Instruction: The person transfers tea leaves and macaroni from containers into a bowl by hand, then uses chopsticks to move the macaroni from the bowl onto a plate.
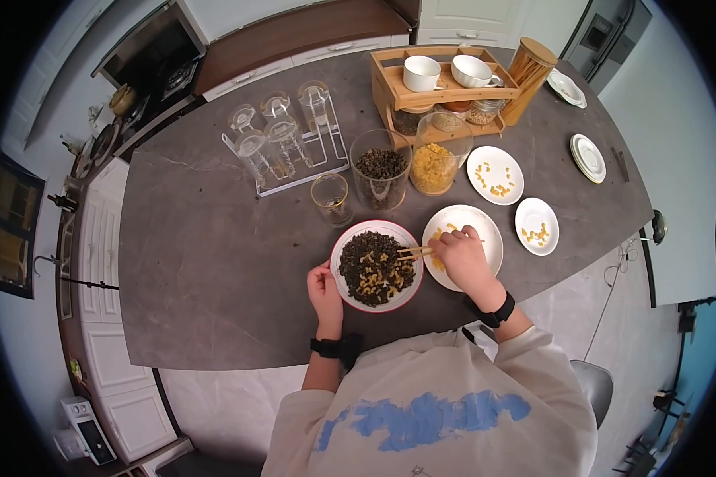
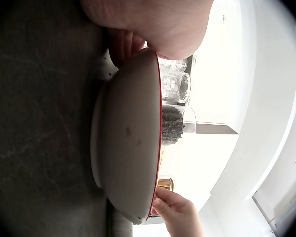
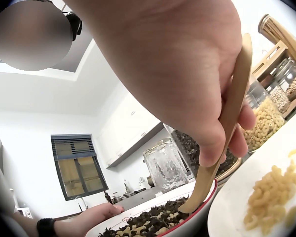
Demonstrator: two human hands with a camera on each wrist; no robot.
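The bowl (image 1: pixel 376 266) sits on the counter (image 1: pixel 207 270) before me, my left hand (image 1: pixel 324 292) at its left rim. To its right lies a plate (image 1: pixel 482 238), my right hand (image 1: pixel 461 258) above it, the chopsticks (image 1: pixel 415 253) reaching left into the bowl. Behind the bowl stand a glass (image 1: pixel 332 199) and two jars (image 1: pixel 381 168); further back, a rack (image 1: pixel 445 83).

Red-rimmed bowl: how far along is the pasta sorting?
Done: yellow pasta already lies on three white plates, the nearest among them. In hand: the right hand works chopsticks over the red-rimmed bowl, which the left hand steadies. Left: many pasta pieces still mixed among the dark bits.
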